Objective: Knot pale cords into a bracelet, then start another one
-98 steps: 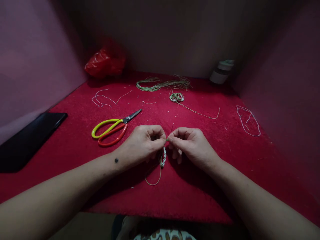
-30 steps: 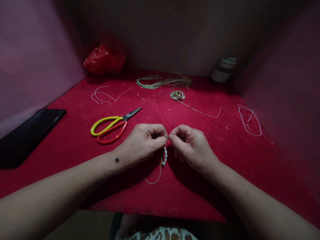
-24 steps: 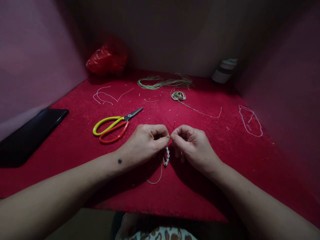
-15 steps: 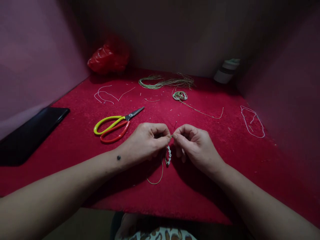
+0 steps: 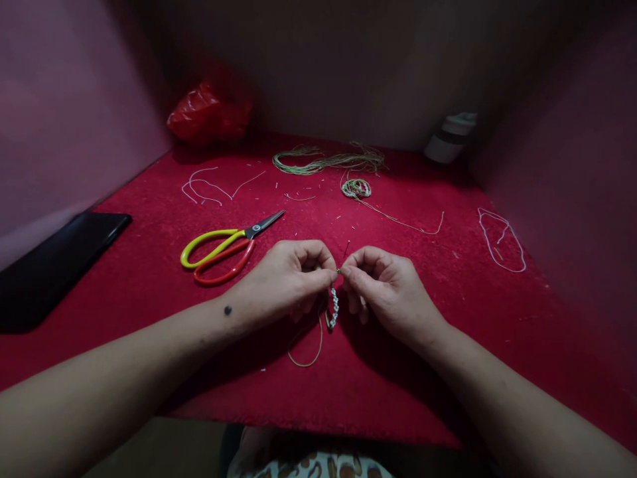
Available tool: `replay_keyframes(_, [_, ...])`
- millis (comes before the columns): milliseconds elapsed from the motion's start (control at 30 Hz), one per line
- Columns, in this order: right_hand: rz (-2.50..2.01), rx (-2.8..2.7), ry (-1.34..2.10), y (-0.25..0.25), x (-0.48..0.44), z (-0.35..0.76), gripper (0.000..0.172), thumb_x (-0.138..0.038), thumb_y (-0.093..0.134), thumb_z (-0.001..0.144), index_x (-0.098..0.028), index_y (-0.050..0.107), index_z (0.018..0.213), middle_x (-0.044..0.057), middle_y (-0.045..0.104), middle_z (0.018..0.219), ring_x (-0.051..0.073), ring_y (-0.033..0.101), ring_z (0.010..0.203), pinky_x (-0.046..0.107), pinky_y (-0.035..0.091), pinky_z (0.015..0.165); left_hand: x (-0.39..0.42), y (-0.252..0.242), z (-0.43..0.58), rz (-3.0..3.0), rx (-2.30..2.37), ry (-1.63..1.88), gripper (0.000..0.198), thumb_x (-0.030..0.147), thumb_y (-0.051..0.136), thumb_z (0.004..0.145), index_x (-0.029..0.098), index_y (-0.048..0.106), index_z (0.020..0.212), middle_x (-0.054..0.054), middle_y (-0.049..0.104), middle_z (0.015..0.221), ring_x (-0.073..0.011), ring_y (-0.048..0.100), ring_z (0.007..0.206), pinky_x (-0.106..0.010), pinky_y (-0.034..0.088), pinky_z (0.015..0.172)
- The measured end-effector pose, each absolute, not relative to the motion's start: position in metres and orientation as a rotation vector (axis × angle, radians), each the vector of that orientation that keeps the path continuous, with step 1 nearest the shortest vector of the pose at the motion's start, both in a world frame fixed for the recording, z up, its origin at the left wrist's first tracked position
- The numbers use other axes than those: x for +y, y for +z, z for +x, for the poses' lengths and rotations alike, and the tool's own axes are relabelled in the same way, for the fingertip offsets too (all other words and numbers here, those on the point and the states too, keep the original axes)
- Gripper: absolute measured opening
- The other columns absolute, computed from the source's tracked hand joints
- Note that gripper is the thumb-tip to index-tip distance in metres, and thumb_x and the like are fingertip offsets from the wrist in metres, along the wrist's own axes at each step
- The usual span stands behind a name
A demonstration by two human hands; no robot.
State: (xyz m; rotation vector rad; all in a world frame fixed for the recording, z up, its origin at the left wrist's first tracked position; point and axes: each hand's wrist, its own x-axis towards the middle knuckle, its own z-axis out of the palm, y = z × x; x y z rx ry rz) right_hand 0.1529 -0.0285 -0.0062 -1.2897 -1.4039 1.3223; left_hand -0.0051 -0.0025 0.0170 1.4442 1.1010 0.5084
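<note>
A braided cord bracelet [image 5: 334, 309], pale green and white, hangs in a loop beneath my fingertips. My left hand [image 5: 298, 275] pinches it between thumb and forefinger. Almost touching that pinch, my right hand [image 5: 381, 279] also grips the cord with thumb and forefinger, and a tiny knotted bit shows between the two. A loose tan cord end [image 5: 307, 365] curves down to the lower left, and a short end sticks up above the fingers. Left of my left hand lie scissors [image 5: 219, 249] with one yellow and one red handle.
On the red tabletop [image 5: 398, 411] are a bundle of green cords [image 5: 298, 166], a coiled braid [image 5: 356, 188] and a pale string loop [image 5: 502, 242]. A black flat object [image 5: 60, 265] lies left. Behind are a red plastic bag [image 5: 209, 116] and a white container [image 5: 450, 139].
The whole view has shifted slightly, so most things appear a little farther left. Both hands keep their pinch on the bracelet, with hardly any movement.
</note>
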Motion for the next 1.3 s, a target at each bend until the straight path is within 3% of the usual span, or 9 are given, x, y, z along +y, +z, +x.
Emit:
replay_keyframes(200, [-1.3,-1.527,1.192,-0.0104,-0.0308,0.1525,0.012,-0.025,0.055,0.081,-0.015,0.053,0.076,-0.004,0.054,0.049,0.005,0.046,0.036,0.015,0.036,0.035,-0.0019,0.0132,-0.0075,1.45,1.116,0.512,0.005,0.019,0.054,0.077,0.016,0.052,0.073,0.006,0.047,0.043,-0.0059,0.041,0.032,-0.015,0.029,0.031])
replay_keyframes(1300, [-1.31,-1.456,1.255,-0.0088,-0.0288,0.1527,0.014,-0.029,0.053,0.082,-0.016,0.052,0.075,-0.004,0.053,0.047,0.007,0.046,0.034,0.016,0.037,0.032,-0.0025,0.0158,-0.0069,1.403,1.075,0.526,0.007,0.02,0.056,0.078,0.014,0.053,0.075,0.005,0.049,0.041,-0.0075,0.044,0.032,-0.016,0.036,0.032])
